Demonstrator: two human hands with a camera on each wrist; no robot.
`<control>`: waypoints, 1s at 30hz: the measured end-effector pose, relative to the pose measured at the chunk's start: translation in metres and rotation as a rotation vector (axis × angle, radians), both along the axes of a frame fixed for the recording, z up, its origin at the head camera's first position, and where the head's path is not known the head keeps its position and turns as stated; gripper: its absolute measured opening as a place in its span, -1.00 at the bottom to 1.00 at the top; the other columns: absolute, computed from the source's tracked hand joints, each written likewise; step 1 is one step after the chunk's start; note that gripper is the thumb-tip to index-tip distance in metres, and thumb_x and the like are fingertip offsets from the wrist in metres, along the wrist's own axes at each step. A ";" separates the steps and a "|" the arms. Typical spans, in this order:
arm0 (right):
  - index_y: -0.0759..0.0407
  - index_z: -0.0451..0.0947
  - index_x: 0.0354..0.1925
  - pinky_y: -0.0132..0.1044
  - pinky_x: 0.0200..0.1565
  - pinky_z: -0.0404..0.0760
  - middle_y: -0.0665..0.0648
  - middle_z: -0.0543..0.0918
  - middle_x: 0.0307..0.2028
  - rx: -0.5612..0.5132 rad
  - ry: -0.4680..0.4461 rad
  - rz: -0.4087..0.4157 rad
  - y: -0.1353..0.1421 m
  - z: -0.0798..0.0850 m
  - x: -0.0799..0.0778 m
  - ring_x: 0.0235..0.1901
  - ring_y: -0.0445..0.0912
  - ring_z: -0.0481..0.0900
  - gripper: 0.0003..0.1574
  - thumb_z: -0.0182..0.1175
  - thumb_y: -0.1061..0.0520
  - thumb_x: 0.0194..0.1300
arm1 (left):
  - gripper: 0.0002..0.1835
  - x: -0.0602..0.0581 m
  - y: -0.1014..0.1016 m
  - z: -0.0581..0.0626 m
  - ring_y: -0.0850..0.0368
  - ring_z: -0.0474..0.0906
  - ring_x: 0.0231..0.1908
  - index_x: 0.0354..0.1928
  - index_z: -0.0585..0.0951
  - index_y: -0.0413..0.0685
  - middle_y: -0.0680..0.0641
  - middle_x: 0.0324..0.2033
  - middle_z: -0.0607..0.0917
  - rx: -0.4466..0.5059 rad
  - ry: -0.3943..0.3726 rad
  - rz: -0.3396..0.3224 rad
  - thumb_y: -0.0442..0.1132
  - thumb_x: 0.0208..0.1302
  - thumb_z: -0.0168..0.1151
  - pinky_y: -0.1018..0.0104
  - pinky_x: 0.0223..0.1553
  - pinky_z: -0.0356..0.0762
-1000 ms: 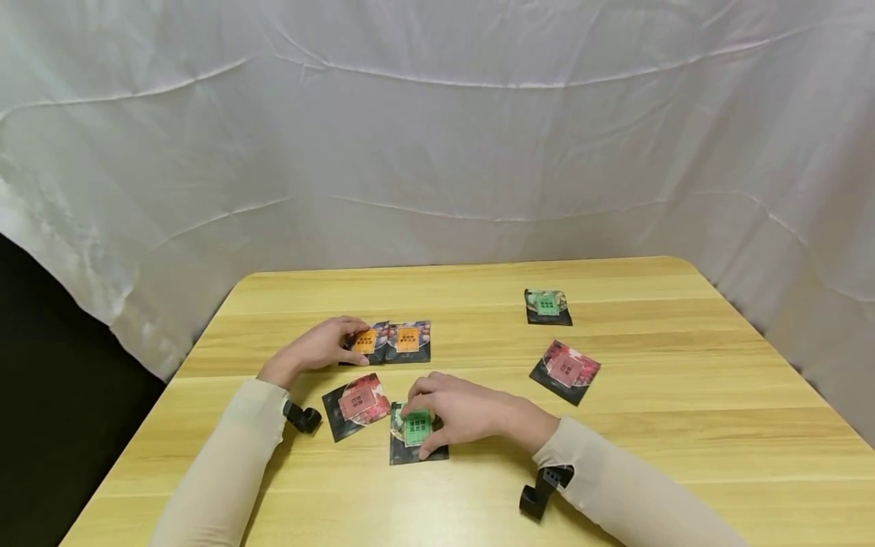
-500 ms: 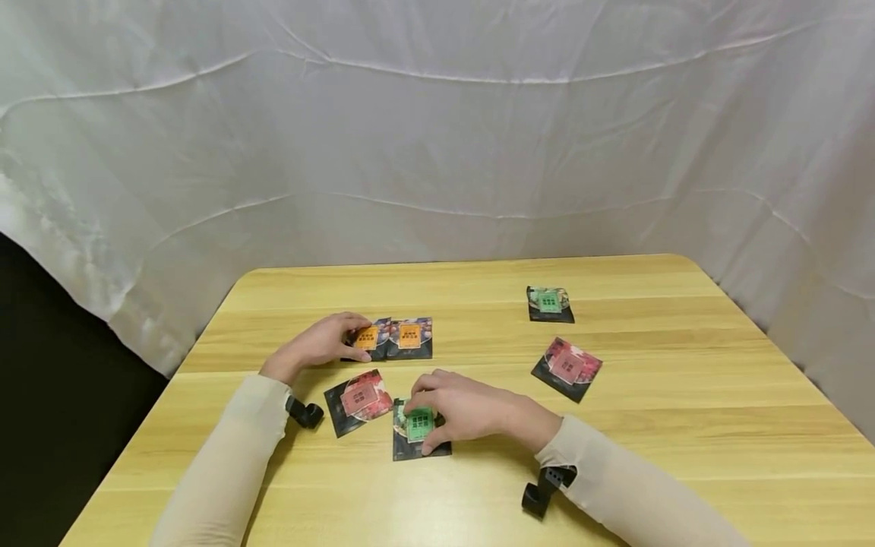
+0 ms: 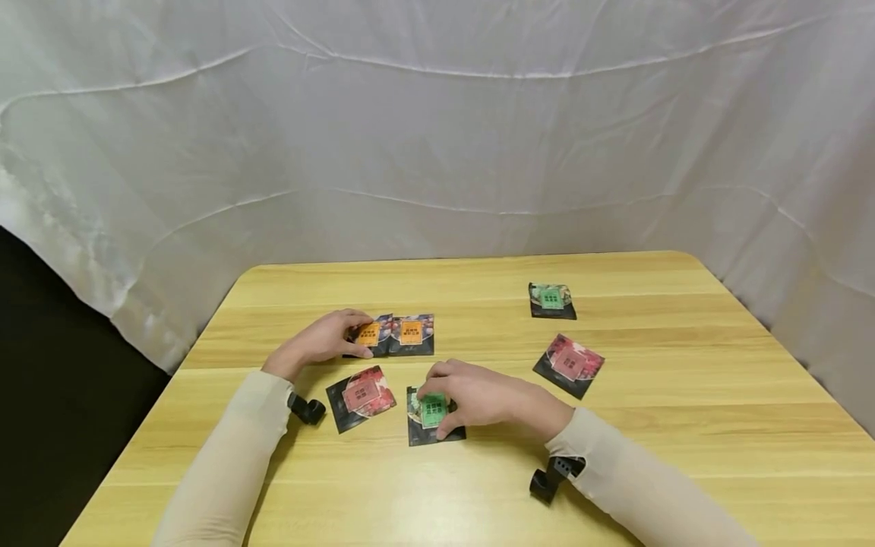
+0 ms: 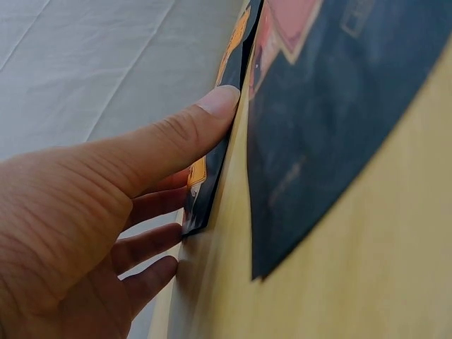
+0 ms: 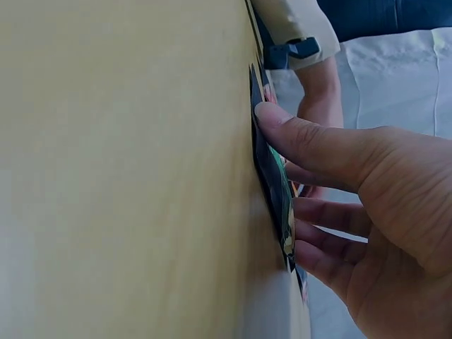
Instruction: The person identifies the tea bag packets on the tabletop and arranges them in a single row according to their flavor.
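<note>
My left hand [image 3: 320, 338] rests on the left one of two orange-labelled sachets [image 3: 369, 334], thumb at its near edge and fingers over its left side. The other orange-labelled sachet [image 3: 412, 334] lies right beside it, edges meeting. In the left wrist view the thumb [image 4: 222, 102] touches the dark sachet [image 4: 212, 185]. Lower in the head view, my right hand [image 3: 481, 395] spans a green-labelled sachet [image 3: 434, 411], thumb on its near edge and fingertips at its far side. The right wrist view shows the thumb pressing this sachet [image 5: 267, 162]; the hand hides part of it.
A red-labelled sachet [image 3: 361, 395] lies tilted between the hands. On the right are another red-labelled sachet [image 3: 569, 365] and, farther back, a green-labelled one [image 3: 551, 301]. Behind the wooden table [image 3: 683, 425] hangs a pale cloth [image 3: 437, 137].
My right hand has slid the green-labelled sachet a little to the right and away from me. The left hand stays on its sachet; the head view has shifted slightly.
</note>
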State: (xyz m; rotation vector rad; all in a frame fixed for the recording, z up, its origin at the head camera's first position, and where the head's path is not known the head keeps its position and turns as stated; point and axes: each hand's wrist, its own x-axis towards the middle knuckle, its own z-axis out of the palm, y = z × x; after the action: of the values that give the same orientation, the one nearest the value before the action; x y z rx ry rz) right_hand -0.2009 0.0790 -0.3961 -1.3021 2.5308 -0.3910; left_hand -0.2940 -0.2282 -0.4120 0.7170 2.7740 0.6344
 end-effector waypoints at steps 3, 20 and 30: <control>-0.02 0.50 0.28 -0.25 0.13 0.48 0.01 0.45 0.16 0.011 0.006 -0.016 0.003 0.001 -0.003 0.13 -0.11 0.41 -0.23 0.38 -0.23 0.15 | -0.14 0.000 0.001 0.001 -0.27 0.22 0.34 0.39 0.36 -0.20 -0.29 0.35 0.34 0.003 -0.002 0.002 0.09 0.14 0.43 -0.18 0.31 0.20; -0.01 0.52 0.26 -0.19 0.16 0.47 0.02 0.46 0.18 0.063 -0.047 -0.093 0.019 0.010 -0.014 0.18 -0.07 0.39 -0.31 0.41 -0.07 0.19 | -0.14 -0.001 0.001 0.000 -0.27 0.22 0.34 0.40 0.36 -0.18 -0.28 0.36 0.33 0.009 -0.010 -0.002 0.11 0.15 0.41 -0.18 0.30 0.21; 0.02 0.55 0.20 -0.13 0.23 0.40 0.04 0.46 0.19 0.070 -0.086 -0.180 0.029 0.013 -0.024 0.23 -0.02 0.38 -0.35 0.46 -0.02 0.14 | -0.14 -0.002 0.000 0.000 -0.26 0.22 0.34 0.40 0.36 -0.18 -0.27 0.35 0.33 0.010 -0.012 -0.001 0.10 0.15 0.41 -0.18 0.30 0.22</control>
State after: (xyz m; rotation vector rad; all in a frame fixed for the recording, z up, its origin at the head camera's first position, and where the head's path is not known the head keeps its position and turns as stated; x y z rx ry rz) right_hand -0.2247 0.1075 -0.3834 -1.0143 2.5724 -0.3825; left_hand -0.2960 -0.2279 -0.4124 0.7135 2.7613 0.6508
